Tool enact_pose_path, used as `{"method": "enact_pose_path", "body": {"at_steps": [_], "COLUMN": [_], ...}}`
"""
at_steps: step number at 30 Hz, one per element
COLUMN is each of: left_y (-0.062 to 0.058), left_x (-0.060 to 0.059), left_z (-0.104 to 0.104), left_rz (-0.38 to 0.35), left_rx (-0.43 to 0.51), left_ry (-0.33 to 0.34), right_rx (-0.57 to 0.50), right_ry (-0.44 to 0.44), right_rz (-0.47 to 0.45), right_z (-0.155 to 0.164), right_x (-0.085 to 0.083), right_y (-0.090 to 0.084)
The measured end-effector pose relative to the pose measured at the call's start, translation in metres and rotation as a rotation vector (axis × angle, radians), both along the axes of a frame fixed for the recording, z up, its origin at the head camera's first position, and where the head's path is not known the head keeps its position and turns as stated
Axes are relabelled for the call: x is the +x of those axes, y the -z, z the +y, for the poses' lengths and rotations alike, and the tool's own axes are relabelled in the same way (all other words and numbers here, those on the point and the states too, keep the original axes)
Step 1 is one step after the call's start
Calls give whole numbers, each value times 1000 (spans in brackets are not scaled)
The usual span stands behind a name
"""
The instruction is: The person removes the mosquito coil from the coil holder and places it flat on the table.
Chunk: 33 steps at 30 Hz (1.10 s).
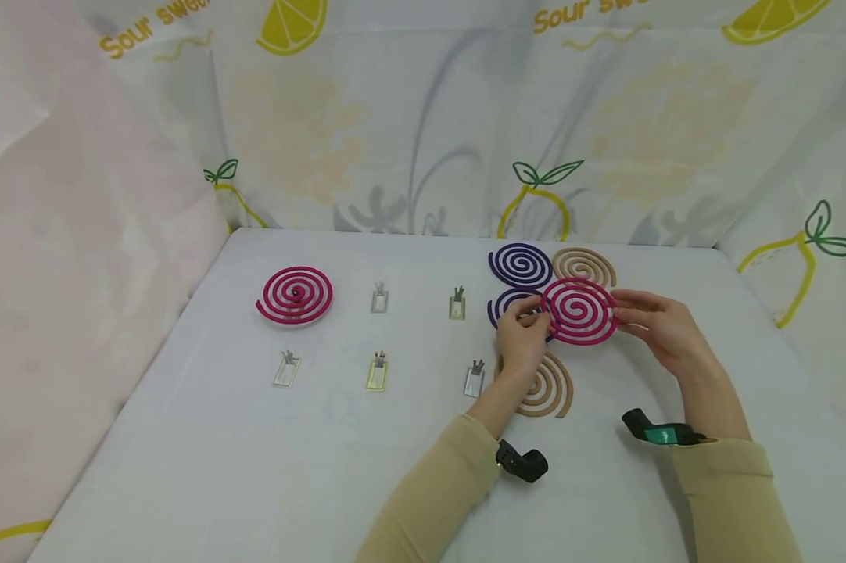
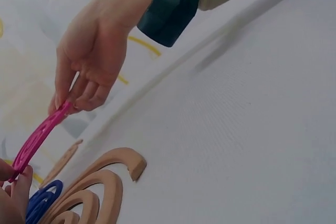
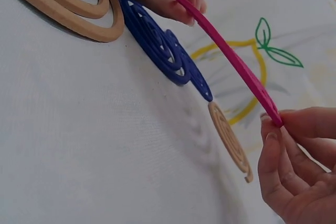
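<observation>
A pink mosquito coil (image 1: pixel 578 308) is held up off the table between both hands. My left hand (image 1: pixel 523 342) pinches its left edge, and my right hand (image 1: pixel 664 332) pinches the right edge between thumb and fingers. In the right wrist view the coil (image 3: pixel 239 65) shows nearly edge-on, tilted, with a hand at each end. Below it lie a dark blue coil (image 1: pixel 521 264), a second blue coil (image 1: pixel 491 315) partly covered by my left hand, a tan coil (image 1: pixel 611 275) behind, and another tan coil (image 1: pixel 569 383) nearer, overlapped by my left wrist.
Another pink coil (image 1: pixel 297 294) sits at the table's left, slightly raised. Several small metal coil stands with upright prongs are spread across the middle, among them a silver stand (image 1: pixel 474 380) near my left forearm and a gold one (image 1: pixel 377 375). A printed curtain (image 1: pixel 395 117) hangs behind the white table (image 1: pixel 254 469).
</observation>
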State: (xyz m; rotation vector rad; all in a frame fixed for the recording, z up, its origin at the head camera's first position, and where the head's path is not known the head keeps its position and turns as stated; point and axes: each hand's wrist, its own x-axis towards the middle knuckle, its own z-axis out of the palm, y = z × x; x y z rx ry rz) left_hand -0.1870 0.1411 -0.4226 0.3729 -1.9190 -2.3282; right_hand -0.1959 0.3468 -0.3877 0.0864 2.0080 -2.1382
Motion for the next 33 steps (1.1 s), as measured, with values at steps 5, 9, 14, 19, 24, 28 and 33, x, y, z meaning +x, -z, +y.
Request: {"method": "enact_pose_path", "body": {"at_steps": [5,9,14,19,24,28,33], "left_y": [3,3,4,4,2,2,1], "left_x": [1,1,1,3,5,7,9], "left_z": [2,4,8,10,11,12,13], "left_rz": [28,26,16,18,2,-4,3], "left_rx": [7,25,20,-5,-26,-56,-78], "left_ry": [-14,-5,17,64,115,150,194], "right_rx": [26,131,217,255,317,413,469], "right_ry": [14,67,114,138,154,151,153], "right_rz": [-17,-28,-38,-45,-55,-69,-82], "right_z": [0,-1,1,5,9,10,11], "right_x": [0,0,1,1,-1,-2,-2], "right_y": [3,5,5,7,9,8,8]}}
